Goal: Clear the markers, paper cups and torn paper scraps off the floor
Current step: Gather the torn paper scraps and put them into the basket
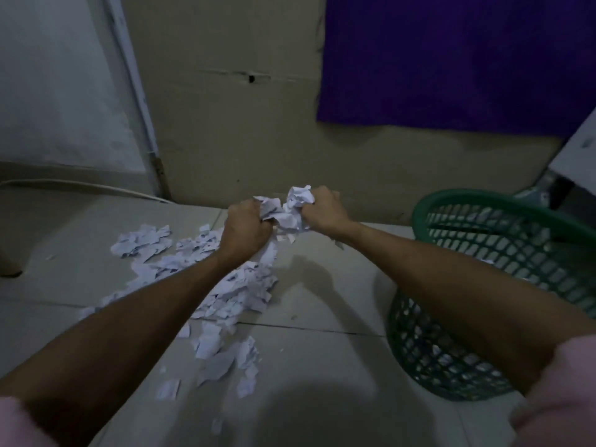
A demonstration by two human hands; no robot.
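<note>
A crumpled bunch of torn paper scraps is lifted off the floor, squeezed between both hands. My left hand grips its left side with curled fingers. My right hand grips its right side. Many more white scraps lie spread over the tiled floor under and left of my left forearm, reaching toward the front. A green mesh basket stands on the floor at the right, under my right forearm; some scraps show through its wall. No markers or paper cups are in view.
A beige wall stands just behind the hands, with a purple cloth hanging at the upper right. A white cable runs along the floor at the left. Bare tiles lie between the scraps and the basket.
</note>
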